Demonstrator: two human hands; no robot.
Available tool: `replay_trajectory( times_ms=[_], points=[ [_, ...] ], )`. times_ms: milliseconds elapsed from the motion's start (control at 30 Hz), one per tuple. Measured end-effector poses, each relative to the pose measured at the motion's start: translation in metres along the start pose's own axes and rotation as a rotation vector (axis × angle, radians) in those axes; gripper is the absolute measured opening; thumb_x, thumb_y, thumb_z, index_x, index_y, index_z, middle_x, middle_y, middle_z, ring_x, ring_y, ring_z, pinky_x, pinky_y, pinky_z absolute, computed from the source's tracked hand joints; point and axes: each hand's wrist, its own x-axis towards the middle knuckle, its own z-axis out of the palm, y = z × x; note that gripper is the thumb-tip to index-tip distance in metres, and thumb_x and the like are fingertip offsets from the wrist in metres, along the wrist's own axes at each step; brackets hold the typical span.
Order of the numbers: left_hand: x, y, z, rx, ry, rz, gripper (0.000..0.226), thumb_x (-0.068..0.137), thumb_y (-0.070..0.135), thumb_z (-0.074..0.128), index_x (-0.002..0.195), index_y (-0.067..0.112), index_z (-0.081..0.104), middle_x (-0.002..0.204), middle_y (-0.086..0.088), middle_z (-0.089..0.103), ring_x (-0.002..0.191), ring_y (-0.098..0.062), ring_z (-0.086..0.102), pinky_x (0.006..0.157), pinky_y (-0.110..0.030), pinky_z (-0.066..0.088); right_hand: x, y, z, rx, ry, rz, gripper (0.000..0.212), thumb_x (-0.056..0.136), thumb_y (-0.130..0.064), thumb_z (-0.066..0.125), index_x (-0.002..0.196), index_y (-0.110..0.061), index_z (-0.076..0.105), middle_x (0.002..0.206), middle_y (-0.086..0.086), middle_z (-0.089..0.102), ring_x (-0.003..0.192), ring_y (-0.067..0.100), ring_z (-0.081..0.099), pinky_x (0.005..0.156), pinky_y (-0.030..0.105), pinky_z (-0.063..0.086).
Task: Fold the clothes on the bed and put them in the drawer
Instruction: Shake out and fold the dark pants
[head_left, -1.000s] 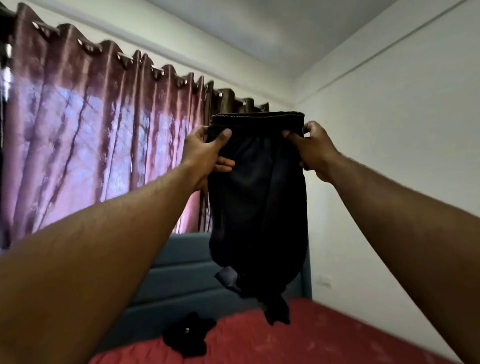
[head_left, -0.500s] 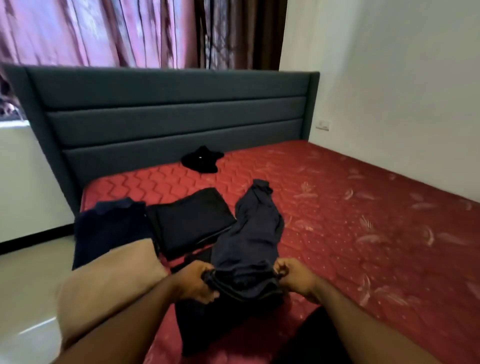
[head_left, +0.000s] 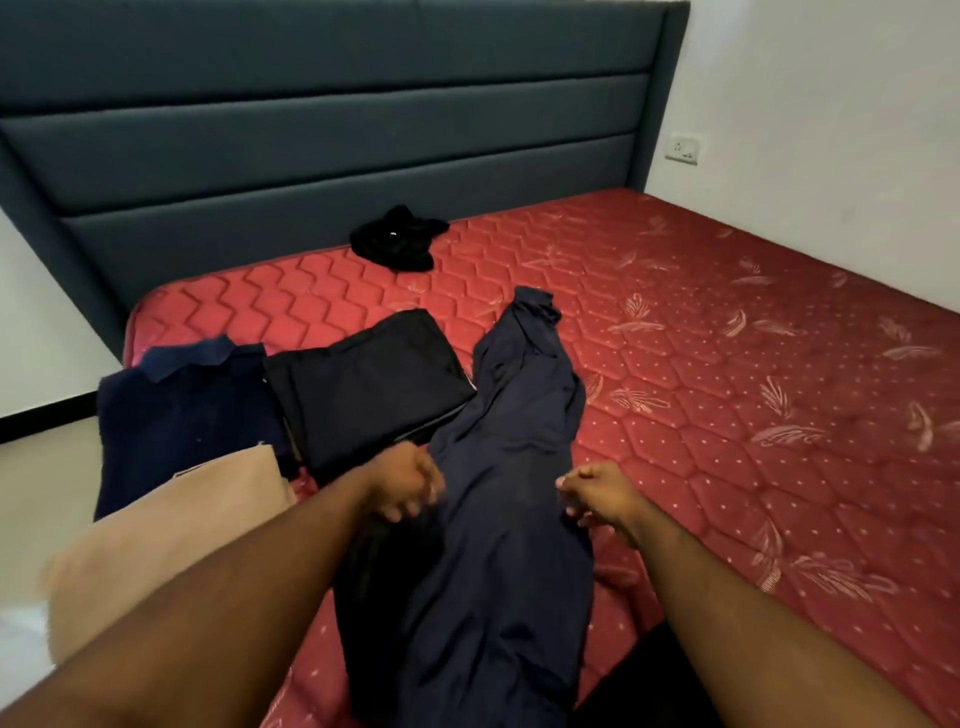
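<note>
Dark navy trousers (head_left: 498, 499) lie stretched lengthwise on the red mattress (head_left: 727, 395), one end toward the headboard and the other running off the near edge. My left hand (head_left: 405, 488) sits at their left edge with curled fingers, blurred, and seems to grip the fabric. At the right edge, my right hand (head_left: 597, 493) pinches the cloth with curled fingers. To the left lie a folded black garment (head_left: 363, 384), a folded navy collared shirt (head_left: 182, 415) and a folded beige garment (head_left: 171, 530). A crumpled black garment (head_left: 397, 244) lies near the headboard.
A dark grey padded headboard (head_left: 332, 130) runs across the back. White wall with a socket (head_left: 684, 149) bounds the bed on the right. Pale floor (head_left: 31, 488) shows at the left of the bed.
The trousers, held up in the air by the waistband a second ago, have been lowered onto the mattress and now lie flat. Both hands have moved apart to their side edges.
</note>
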Motion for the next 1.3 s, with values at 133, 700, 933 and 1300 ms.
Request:
replay_trajectory(
  times_ms=[133,700,933,1300],
  points=[
    [0.068,0.033,-0.008,-0.172,0.327,0.194,0.035,0.081,-0.014,0.045,0.078,0.013,0.067,0.076,-0.006,0.067,0.058,-0.009,0.055,0.047,-0.013,0.041,0.071,-0.01,0.001,0.185,0.201,-0.018,0.023,0.089,-0.002,0.058,0.07,-0.013,0.061,0.068,0.008,0.056,0.055,0.014,0.047,0.045,0.02,0.04],
    [0.22,0.058,0.04,0.233,0.408,-0.133,0.041,0.089,0.037,0.064,0.12,0.012,0.058,0.127,-0.014,0.055,0.117,-0.036,0.054,0.096,-0.042,0.048,0.235,0.011,0.01,0.036,0.571,0.281,0.018,0.083,-0.009,0.064,0.075,-0.023,0.057,0.104,0.003,0.055,0.086,0.025,0.055,0.073,0.027,0.046],
    [0.17,0.074,0.005,-0.77,0.19,-0.131,0.019,0.1,0.026,0.053,0.101,0.01,0.063,0.111,-0.017,0.068,0.101,-0.032,0.065,0.094,-0.046,0.052,0.174,-0.024,-0.006,0.586,0.283,0.157,0.026,0.093,0.007,0.045,0.097,-0.011,0.063,0.075,0.004,0.061,0.065,0.014,0.053,0.058,0.024,0.044],
    [-0.072,0.071,-0.103,-1.207,0.2,0.25,0.02,0.092,0.024,0.053,0.083,0.011,0.065,0.071,-0.004,0.071,0.062,-0.018,0.067,0.066,-0.031,0.049,-0.047,-0.17,-0.086,0.809,0.01,-0.093,0.02,0.098,-0.016,0.044,0.081,-0.01,0.053,0.065,0.01,0.059,0.053,0.02,0.061,0.045,0.022,0.052]
  ],
)
